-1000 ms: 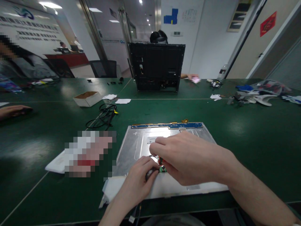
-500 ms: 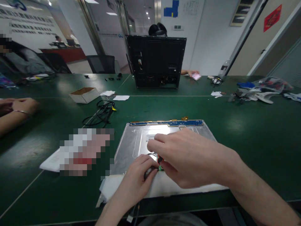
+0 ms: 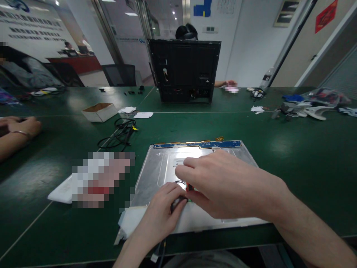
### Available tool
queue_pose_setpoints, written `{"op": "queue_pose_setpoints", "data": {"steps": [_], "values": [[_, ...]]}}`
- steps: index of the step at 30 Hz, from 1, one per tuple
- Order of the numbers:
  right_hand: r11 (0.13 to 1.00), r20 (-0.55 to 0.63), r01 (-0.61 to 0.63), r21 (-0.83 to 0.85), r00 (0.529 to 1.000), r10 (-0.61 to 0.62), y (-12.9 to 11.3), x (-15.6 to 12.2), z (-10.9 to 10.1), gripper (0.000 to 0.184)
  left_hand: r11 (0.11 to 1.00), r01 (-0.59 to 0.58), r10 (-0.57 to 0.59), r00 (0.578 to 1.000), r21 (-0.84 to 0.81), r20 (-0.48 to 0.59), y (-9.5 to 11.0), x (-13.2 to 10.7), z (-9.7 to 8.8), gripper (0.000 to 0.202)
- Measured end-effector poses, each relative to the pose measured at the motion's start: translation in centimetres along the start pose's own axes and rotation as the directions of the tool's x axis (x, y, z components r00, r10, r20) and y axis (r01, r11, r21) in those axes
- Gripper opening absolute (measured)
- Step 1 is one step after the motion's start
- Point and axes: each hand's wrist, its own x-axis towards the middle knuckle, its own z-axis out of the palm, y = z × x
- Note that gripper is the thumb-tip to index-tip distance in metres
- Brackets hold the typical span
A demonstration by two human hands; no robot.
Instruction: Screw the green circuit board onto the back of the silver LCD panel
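In front of me lies a silver metal display panel (image 3: 150, 163), with a long blue circuit board (image 3: 195, 145) along its far edge. My left hand (image 3: 164, 203) is closed over the panel's near part, fingers and thumb pinching a dark cable (image 3: 176, 204). A cable end with a white plug (image 3: 154, 257) hangs below my left wrist. My right hand (image 3: 223, 182) is curled just above the pinch, gripping a small red-and-black tool (image 3: 189, 187) whose kind is mostly hidden. A bit of green circuit board shows between the two hands.
Left of the panel are a blurred white packet (image 3: 61, 191), coiled black cables (image 3: 122, 130) and an open cardboard box (image 3: 102, 113). A black monitor back (image 3: 185, 70) stands across the green table (image 3: 292, 167). Another person's hands (image 3: 25, 128) are at far left; plastic scraps (image 3: 315, 109) lie right.
My right hand has shifted very slightly and covers more of the small green part. The view has tilted a little; otherwise both hands keep their hold.
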Motion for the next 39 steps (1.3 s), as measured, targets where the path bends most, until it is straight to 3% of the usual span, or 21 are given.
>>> {"op": "queue_pose_setpoints", "data": {"steps": [10,15,24,34,39], "values": [[0.999,-0.005,0.007,-0.039,1.0,-0.007,0.02,-0.17,0.1,0.006,0.999,0.011,-0.01,1.0,0.051,-0.008,-0.1,-0.04,0.03,0.015],[0.996,-0.03,-0.015,-0.092,0.999,0.012,-0.03,0.25,0.41,0.007,0.996,-0.026,0.031,0.997,0.086,-0.066,-0.28,-0.2,0.19,0.013],[0.999,-0.001,0.043,0.029,0.999,-0.043,-0.39,-0.04,-0.18,0.01,0.999,-0.002,0.003,0.999,0.043,-0.037,-0.06,-0.04,0.05,0.014],[0.998,-0.02,-0.016,-0.064,1.0,0.015,-0.15,0.05,0.23,0.007,0.995,-0.002,0.007,0.999,0.096,-0.046,-0.12,-0.1,0.16,0.012],[1.0,-0.011,0.022,-0.006,1.0,-0.022,-0.15,0.1,0.06,0.006,0.998,-0.007,0.01,0.999,0.062,-0.05,0.13,0.0,0.02,0.014]]}}
